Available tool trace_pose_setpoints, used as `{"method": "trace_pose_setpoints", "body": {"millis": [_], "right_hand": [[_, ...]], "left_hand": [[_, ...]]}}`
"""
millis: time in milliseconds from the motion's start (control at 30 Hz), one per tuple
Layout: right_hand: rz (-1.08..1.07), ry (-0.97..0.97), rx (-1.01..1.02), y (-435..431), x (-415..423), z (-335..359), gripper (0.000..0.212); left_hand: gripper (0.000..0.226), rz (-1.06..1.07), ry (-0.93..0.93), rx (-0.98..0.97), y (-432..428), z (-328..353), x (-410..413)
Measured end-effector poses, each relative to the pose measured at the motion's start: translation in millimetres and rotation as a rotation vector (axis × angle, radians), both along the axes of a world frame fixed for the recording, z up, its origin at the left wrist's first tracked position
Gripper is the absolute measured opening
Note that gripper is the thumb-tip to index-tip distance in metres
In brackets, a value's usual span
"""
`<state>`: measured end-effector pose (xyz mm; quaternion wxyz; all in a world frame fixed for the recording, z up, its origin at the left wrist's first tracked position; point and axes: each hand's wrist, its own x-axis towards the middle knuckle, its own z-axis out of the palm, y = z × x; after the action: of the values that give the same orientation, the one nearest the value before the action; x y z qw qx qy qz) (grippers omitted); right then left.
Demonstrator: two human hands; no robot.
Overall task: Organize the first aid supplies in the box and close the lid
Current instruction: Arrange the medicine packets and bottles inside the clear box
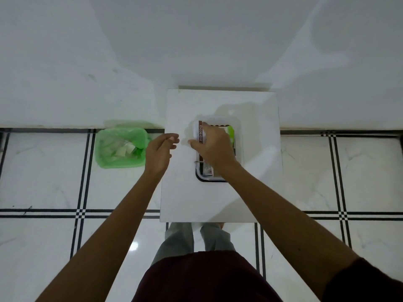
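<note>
Right hand (214, 147) lies flat over the open clear box (238, 147) on the white worktop (185, 192), fingers spread on the supplies, hiding most of them. A packet with brown lettering (199, 132) shows at its thumb side, a green item (230, 131) beyond its fingertips. Left hand (160, 152) hovers just left, loosely curled, holding nothing. Green-lined bin (121, 147) on the floor, further left.

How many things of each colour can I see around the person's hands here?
Green: 2, the bin liner and a green item in the box
Clear: 1, the box
White and brown: 1, the povidone-iodine pack
White: 1, the table
Total: 5
</note>
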<state>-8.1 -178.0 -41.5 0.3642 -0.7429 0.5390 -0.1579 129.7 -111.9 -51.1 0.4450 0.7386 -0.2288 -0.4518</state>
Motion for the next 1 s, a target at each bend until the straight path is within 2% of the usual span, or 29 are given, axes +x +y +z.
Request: {"method": "trace_pose_setpoints", "body": {"millis": [133,233,300,367,467,600,733,833,900,967,1000], "right_hand": [[0.04,0.054,0.006,-3,-4,4,0.056],[0.085,0.073,0.086,-5,-12,5,0.044],[0.132,0.165,0.081,-5,-16,1,0.03],[0.144,0.251,0.069,-2,-18,-3,0.03],[0.124,0.276,0.049,0,-19,-2,0.04],[0.279,0.468,0.01,-2,-24,-2,0.043],[0.305,0.605,-0.087,2,-24,-6,0.043],[0.32,0.671,-0.148,2,-19,-7,0.038],[0.259,0.566,-0.117,-1,-23,-3,0.027],[0.019,0.3,-0.085,-5,-35,1,0.012],[-0.135,0.18,-0.08,-9,-44,2,0.012]], "left_hand": [[0.029,-0.087,0.119,0.025,-3,0,-1],[0.032,-0.193,0.146,0.014,-6,-1,-5],[0.031,-0.269,0.133,0.016,-7,-3,-10],[0.03,-0.326,0.117,0.028,-7,-5,-15],[0.03,-0.35,0.087,0.032,-8,-7,-20],[0.037,-0.38,0.049,0.0,-7,-11,-20],[0.051,-0.307,0.176,0.015,-4,-17,-21],[0.046,-0.326,0.187,0.043,-2,-19,-25],[0.045,-0.341,0.202,0.087,-2,-18,-25],[0.046,-0.377,0.2,0.125,-3,-17,-25],[0.046,-0.388,0.19,0.137,-4,-16,-26]]}}
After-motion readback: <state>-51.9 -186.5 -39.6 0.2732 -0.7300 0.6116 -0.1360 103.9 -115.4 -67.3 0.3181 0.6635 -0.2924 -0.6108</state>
